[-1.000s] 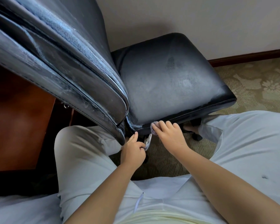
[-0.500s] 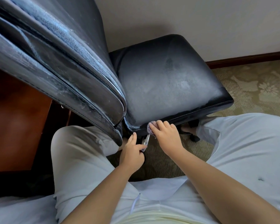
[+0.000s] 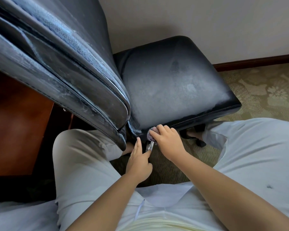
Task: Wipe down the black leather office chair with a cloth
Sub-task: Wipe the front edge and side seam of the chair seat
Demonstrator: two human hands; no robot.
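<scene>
The black leather office chair fills the view, its backrest (image 3: 60, 67) at upper left and its dusty seat (image 3: 170, 84) in the middle. My right hand (image 3: 167, 140) grips a bunched purplish cloth (image 3: 150, 136) and presses it against the seat's near side edge, close to the rear corner. Most of the cloth is hidden under my fingers. My left hand (image 3: 138, 160) reaches up below that corner with straight fingers. Its fingertips are at the gap between backrest and seat, and its thumb tip touches a shiny metal lever (image 3: 150, 145) under the seat.
My knees in light trousers (image 3: 83, 164) flank the chair on both sides. A reddish wooden desk panel (image 3: 15, 130) stands at the left behind the backrest. Patterned carpet (image 3: 265, 90) lies at the right, with a pale wall and dark skirting board (image 3: 257, 62) behind.
My left hand's fingers have straightened and slid up toward the seat's rear corner. My right hand has stayed on the seat edge with the cloth, shifting only slightly.
</scene>
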